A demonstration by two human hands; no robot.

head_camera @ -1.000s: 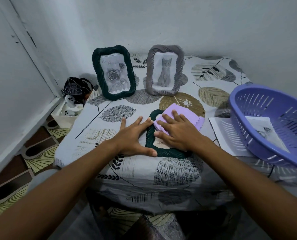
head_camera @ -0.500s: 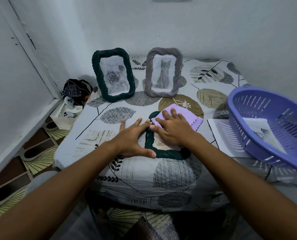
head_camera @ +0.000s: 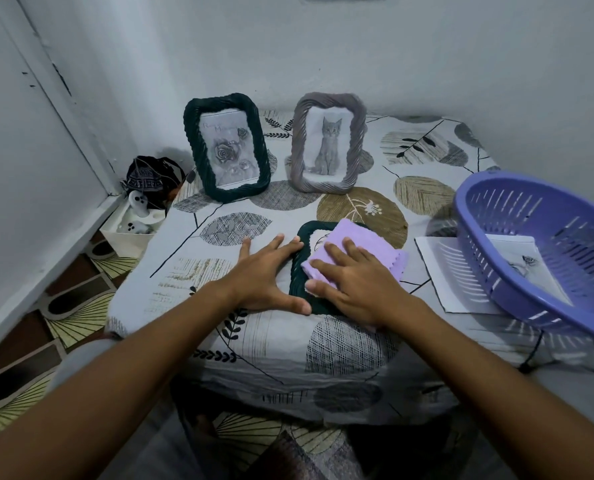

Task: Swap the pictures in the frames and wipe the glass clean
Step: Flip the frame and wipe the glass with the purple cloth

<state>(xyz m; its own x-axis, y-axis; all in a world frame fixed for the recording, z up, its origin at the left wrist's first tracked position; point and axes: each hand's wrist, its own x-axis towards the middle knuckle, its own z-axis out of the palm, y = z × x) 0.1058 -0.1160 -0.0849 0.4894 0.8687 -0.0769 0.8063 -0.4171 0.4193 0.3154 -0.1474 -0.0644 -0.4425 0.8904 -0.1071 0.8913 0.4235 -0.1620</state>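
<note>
A person's two bare arms reach in from the bottom of the picture over a table draped in a pale cloth printed with leaves (head_camera: 219, 268). At centre, lying flat on the cloth, is a dark green picture frame with a twisted rope-like border (head_camera: 297, 271). The left hand (head_camera: 266, 275) lies spread and flat, fingers straight, along the frame's left edge, with the thumb along its near edge, steadying it. The right hand (head_camera: 352, 285) lies flat with straight fingers on a folded lilac cleaning cloth with scalloped edges (head_camera: 361, 245), pressing it onto the frame's glass, most of which is hidden beneath.

Towards the upper centre two more frames stand upright, near each other: a dark green twisted frame showing a grey rose picture (head_camera: 227, 147) on the left, and a grey twisted frame showing a sitting cat (head_camera: 328, 142) on the right. At the right edge a purple slotted plastic basket (head_camera: 545, 258) rests partly on a loose printed sheet of paper (head_camera: 441, 271).

The flat frame looks light and stiff, so it would likely slide on the smooth cloth unless braced. Its glass is probably fragile and slippery; pressure is best kept even and gentle. The ridged border seems the safest place to take hold. The cleaning cloth looks soft and limp.
</note>
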